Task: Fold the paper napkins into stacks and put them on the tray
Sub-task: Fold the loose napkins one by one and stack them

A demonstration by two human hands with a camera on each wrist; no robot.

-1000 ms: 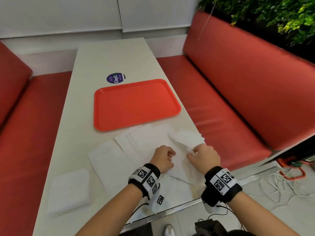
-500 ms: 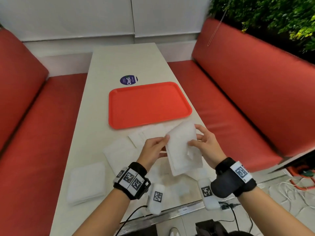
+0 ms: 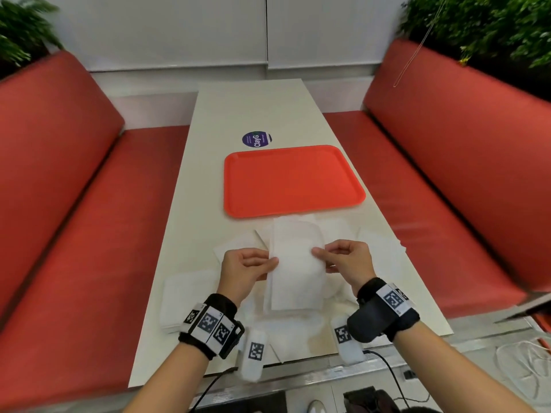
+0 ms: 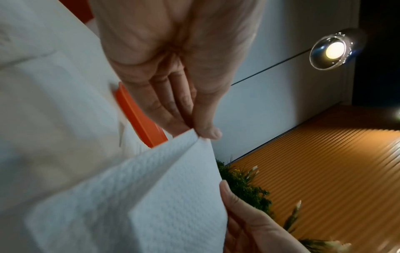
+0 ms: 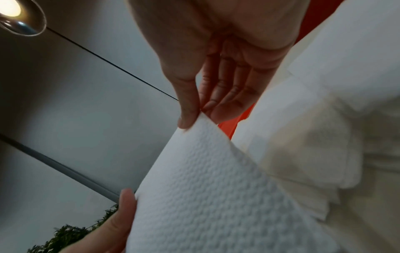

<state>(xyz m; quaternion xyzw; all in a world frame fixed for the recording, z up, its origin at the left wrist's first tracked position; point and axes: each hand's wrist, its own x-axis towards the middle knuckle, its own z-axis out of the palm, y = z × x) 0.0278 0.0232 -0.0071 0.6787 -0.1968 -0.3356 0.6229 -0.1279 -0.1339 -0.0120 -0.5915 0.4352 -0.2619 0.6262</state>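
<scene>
Both hands hold a folded white paper napkin [image 3: 293,263] up above the near half of the table. My left hand [image 3: 250,268] pinches its left edge between thumb and fingers, and the left wrist view shows that pinch on the napkin [image 4: 151,188]. My right hand [image 3: 343,259] pinches the right edge, seen close in the right wrist view on the napkin [image 5: 207,179]. Several loose white napkins [image 3: 238,242] lie spread on the table beneath the hands. The orange tray [image 3: 235,186] lies just beyond them with nothing on it.
A folded napkin stack [image 3: 185,302] sits at the table's near left. A round purple sticker [image 3: 257,139] lies behind the tray. Red bench seats [image 3: 74,234] flank the white table [image 3: 253,105] on both sides. Cables [image 3: 524,362] lie on the floor at the right.
The napkin was lifted off the table pile a second ago and now hangs upright between both hands, each pinching one side edge. My view has swung to centre on the table.
</scene>
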